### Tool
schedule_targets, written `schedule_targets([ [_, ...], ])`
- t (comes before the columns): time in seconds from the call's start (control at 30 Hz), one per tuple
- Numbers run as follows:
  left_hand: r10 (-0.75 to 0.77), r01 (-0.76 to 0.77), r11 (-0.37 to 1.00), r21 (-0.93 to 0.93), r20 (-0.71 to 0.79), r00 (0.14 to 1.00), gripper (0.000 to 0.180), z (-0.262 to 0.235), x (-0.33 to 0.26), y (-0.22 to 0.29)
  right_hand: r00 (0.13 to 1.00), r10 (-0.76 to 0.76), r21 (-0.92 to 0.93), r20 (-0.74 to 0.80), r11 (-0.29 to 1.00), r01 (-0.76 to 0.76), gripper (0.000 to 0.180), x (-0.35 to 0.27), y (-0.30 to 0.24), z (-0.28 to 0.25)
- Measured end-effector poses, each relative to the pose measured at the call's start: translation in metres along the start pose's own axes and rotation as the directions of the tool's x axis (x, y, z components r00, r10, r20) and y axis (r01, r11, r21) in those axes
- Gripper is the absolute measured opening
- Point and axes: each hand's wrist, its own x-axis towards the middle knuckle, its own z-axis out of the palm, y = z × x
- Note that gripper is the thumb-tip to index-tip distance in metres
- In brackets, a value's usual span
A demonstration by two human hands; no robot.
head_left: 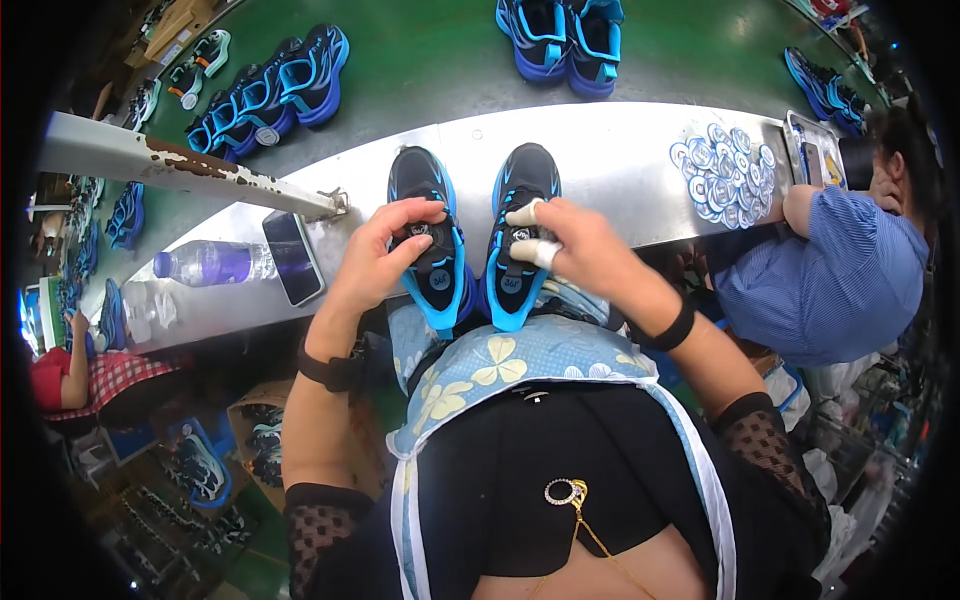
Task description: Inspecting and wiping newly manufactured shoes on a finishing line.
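Two black sneakers with bright blue trim stand side by side at the metal ledge, toes pointing away and heels toward me. My left hand point(388, 250) has its thumb and forefinger at the tongue of the left sneaker point(440, 268), on either side of a small round badge. On the right sneaker point(510, 275), my right hand point(580, 245) grips at the tongue in the same way. Pale covers wrap the tips of two right-hand fingers. Round labels show on both insoles. My other left fingers curl over the shoe's side.
Round white-and-blue tags point(725, 175) lie heaped right on the metal ledge point(610, 150). A phone point(292, 258) and plastic bottle point(205, 263) lie left, below a chipped white post point(180, 165). More sneakers point(560, 45) stand on the green belt point(420, 60). A co-worker in blue point(825, 270) sits right.
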Motion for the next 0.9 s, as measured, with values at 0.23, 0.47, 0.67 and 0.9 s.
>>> schedule_targets([
  [0.23,0.086,-0.109,0.956,0.272,0.095,0.992,0.032,-0.006,0.007,0.043,0.983,0.15,-0.206,-0.103,0.964,-0.168,0.037,0.043,0.045,-0.022],
  [0.47,-0.527,0.654,0.396,-0.645,0.424,0.737,0.046,0.083,-0.021,0.043,0.975,0.089,-0.161,-0.205,0.979,-0.123,0.036,0.068,0.092,0.023],
  [0.67,-0.556,0.533,0.637,-0.557,0.148,0.818,0.026,0.109,-0.016,0.038,0.961,0.081,-0.297,-0.263,0.941,-0.161,0.044,0.063,0.079,0.038],
  [0.9,-0.383,0.374,0.905,-0.205,-0.004,0.924,0.024,0.114,-0.02,0.033,0.967,0.04,-0.174,-0.251,0.981,-0.086,0.04,0.057,0.091,0.029],
])
